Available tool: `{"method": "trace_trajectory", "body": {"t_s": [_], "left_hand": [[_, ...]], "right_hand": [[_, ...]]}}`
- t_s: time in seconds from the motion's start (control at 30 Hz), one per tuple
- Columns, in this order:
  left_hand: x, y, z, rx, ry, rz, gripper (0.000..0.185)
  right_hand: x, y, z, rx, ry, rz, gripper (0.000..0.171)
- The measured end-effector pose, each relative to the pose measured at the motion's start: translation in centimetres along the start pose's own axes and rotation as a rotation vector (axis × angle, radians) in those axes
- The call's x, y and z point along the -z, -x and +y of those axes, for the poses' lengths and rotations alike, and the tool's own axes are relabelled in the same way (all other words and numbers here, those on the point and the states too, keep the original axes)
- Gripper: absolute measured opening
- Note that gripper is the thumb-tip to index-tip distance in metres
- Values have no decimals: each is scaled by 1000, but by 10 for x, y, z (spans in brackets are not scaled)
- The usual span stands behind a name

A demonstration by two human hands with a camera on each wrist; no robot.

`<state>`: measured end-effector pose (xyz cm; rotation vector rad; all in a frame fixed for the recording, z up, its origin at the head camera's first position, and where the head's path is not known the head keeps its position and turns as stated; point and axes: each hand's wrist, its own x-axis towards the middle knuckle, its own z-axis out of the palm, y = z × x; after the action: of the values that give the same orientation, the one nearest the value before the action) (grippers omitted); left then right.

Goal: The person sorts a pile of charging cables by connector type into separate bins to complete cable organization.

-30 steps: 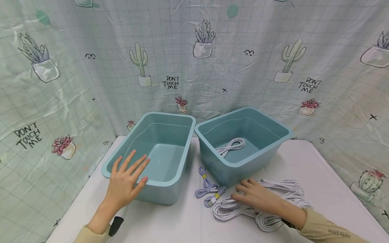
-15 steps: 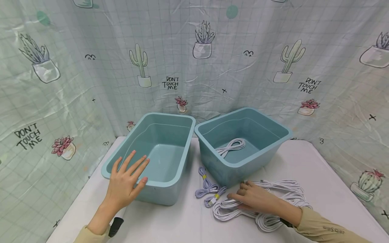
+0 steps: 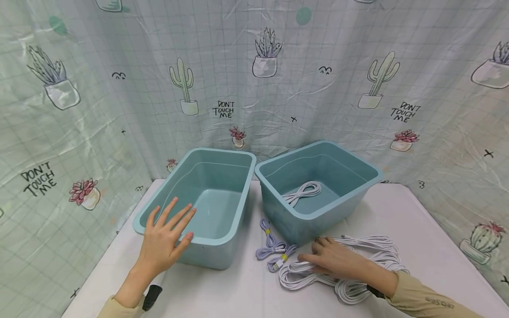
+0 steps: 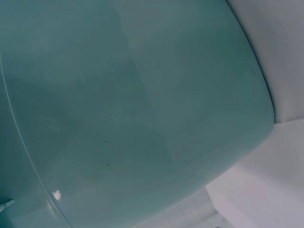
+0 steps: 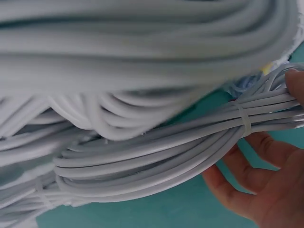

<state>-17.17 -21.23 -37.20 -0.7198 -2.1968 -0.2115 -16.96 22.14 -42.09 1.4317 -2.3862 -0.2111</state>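
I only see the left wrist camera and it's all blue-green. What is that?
Observer: That's the wall of the left bin; the left hand lies flat on its near rim.
Child: Anything inside?
Observer: Nothing shows there. The right bin holds one coiled white cable.
Child: And the other hand?
Observer: The right hand lies on a pile of white cables on the table; its grip is unclear.
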Motion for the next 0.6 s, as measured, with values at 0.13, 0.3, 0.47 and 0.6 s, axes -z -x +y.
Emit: {"method": "trace_trajectory", "body": {"t_s": [0.13, 0.3, 0.47, 0.6], "left_hand": [[0, 0, 0, -1, -1, 1, 59], [-1, 0, 0, -3, 2, 7, 58], [-1, 0, 0, 0, 2, 7, 57], [-1, 0, -1, 1, 4, 4, 57]], "right_hand": [[9, -2, -2, -24, -44, -26, 37], [21, -5, -5, -59, -61, -54, 49], [32, -5, -4, -87, -32, -68, 42], [36, -4, -2, -94, -49, -67, 35]]}}
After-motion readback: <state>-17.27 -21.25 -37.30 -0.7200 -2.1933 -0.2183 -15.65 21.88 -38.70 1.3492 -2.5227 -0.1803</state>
